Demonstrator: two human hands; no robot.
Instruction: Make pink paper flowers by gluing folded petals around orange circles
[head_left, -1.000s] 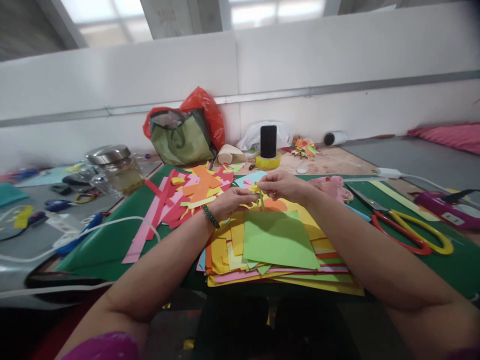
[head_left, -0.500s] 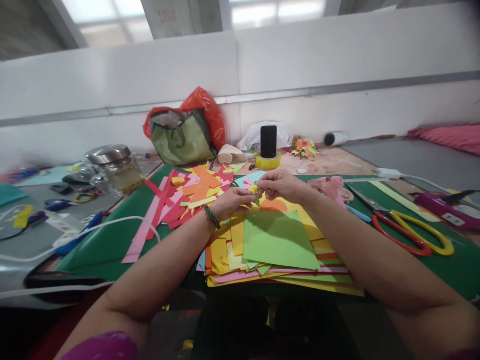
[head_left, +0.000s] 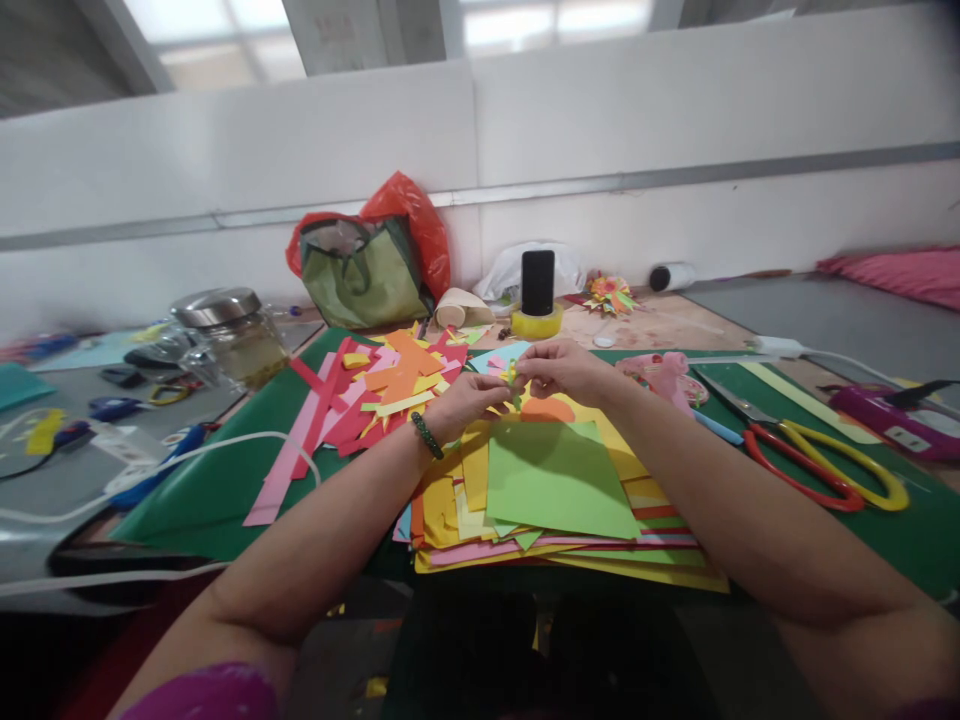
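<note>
Between my two hands is a small green and yellow paper piece [head_left: 514, 378], held just above the far end of a paper stack. My left hand [head_left: 471, 402], with a dark beaded bracelet at the wrist, pinches it from the left. From the right, the fingers of my right hand [head_left: 559, 370] are closed on it too. Its exact shape is partly hidden by the fingertips. Below lies a light green paper sheet [head_left: 561, 478] on top of yellow, pink and other coloured sheets. An orange paper piece [head_left: 547, 411] shows just under my right hand.
Paper scraps [head_left: 401, 375] lie to the left on the green mat [head_left: 191, 500]. Scissors [head_left: 806, 465] and a pink glue gun [head_left: 667, 378] lie right. Behind stand a phone [head_left: 538, 283] on a tape roll [head_left: 536, 321], a glass jar [head_left: 232, 340] and a green bag [head_left: 367, 275].
The paper piece has turned slightly between my fingertips, showing more green and less yellow. Both hands stay in nearly the same place.
</note>
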